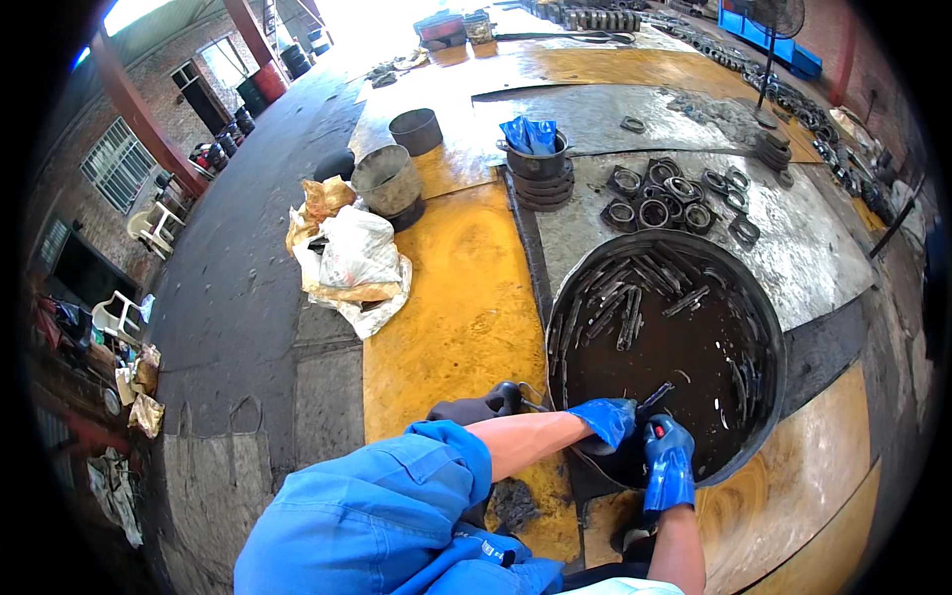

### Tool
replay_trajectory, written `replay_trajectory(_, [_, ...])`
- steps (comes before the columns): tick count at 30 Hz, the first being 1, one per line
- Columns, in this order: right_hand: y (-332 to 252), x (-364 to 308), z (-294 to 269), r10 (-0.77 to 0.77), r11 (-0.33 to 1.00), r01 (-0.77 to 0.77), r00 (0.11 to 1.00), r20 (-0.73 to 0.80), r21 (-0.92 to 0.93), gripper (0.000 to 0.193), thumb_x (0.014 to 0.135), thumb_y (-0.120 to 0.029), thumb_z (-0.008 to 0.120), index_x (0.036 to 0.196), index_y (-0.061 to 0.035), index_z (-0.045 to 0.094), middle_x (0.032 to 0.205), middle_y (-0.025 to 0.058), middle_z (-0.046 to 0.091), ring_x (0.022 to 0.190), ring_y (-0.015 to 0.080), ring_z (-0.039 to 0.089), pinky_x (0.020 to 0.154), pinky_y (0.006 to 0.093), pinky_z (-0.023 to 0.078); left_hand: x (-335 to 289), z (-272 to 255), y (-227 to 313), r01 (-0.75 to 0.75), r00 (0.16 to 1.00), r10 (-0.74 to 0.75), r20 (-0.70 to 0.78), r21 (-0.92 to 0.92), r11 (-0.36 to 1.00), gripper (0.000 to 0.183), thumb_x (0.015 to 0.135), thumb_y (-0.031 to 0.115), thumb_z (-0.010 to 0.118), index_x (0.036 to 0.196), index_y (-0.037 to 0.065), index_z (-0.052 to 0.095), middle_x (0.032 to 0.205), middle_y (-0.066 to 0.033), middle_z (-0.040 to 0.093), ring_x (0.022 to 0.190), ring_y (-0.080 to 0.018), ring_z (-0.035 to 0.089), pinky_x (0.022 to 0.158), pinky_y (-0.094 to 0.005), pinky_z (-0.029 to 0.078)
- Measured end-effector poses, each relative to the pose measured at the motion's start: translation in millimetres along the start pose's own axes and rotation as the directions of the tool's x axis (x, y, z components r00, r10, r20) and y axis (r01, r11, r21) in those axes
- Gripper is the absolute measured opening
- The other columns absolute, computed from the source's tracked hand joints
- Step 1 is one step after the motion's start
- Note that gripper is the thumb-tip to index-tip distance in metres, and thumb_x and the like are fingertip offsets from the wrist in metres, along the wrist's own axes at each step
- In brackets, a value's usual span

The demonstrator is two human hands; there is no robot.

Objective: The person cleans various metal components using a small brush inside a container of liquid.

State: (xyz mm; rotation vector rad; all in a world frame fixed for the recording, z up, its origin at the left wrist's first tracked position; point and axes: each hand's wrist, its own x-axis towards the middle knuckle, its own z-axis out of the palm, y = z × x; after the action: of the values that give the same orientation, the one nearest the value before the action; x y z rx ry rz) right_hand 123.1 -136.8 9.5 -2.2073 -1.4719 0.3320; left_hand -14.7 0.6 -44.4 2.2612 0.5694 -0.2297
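Both my hands wear blue rubber gloves and work over the near edge of a large round black tub (778,382). My left hand (607,420) is closed on one end of a dark, wet-looking strip (654,398), which points up and to the right. Close beside it, my right hand (668,448) is closed around a small tool with a red handle (658,431); the rest of the tool is hidden by the glove. Inside the tub, several dark strips (629,317) lie in a heap at the far side, and more lean along the walls around the brown bottom.
Black rings (654,213) lie beyond the tub, near a pot (535,159) with blue gloves on stacked rings. White sacks (359,253) and a metal bucket (387,181) stand to the left. A pedestal fan (769,59) is at the far right.
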Motion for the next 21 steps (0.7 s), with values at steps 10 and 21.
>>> replay_trajectory(10, [-24.2,7.0,-19.2,0.26,0.817,-0.351,0.932,0.251,0.457,0.027,0.096,-0.02,0.066,0.113,-0.0008,0.074,0.101,0.0133,0.076,0.091,0.0248,0.071,0.085,0.0385,0.055,12.0,29.7,-43.8,0.181,0.955,-0.195,-0.224,-0.081,0.98,0.019,0.07,0.023,0.081,0.079,0.007,0.076,0.08,-0.0161,0.074,0.082,-0.034,0.075,0.068,-0.0426,0.058])
replay_trajectory(21, [-20.2,5.9,-30.2,0.273,0.691,-0.502,0.848,0.455,0.521,0.029,0.098,-0.029,0.067,0.113,-0.0056,0.075,0.097,0.0016,0.075,0.084,0.0129,0.064,0.078,0.03,0.052,3.9,-81.8,49.5,0.136,0.99,-0.12,-0.08,0.248,0.959,0.021,0.083,0.027,0.071,0.092,0.012,0.082,0.094,-0.0166,0.077,0.09,-0.0389,0.075,0.075,-0.0469,0.06])
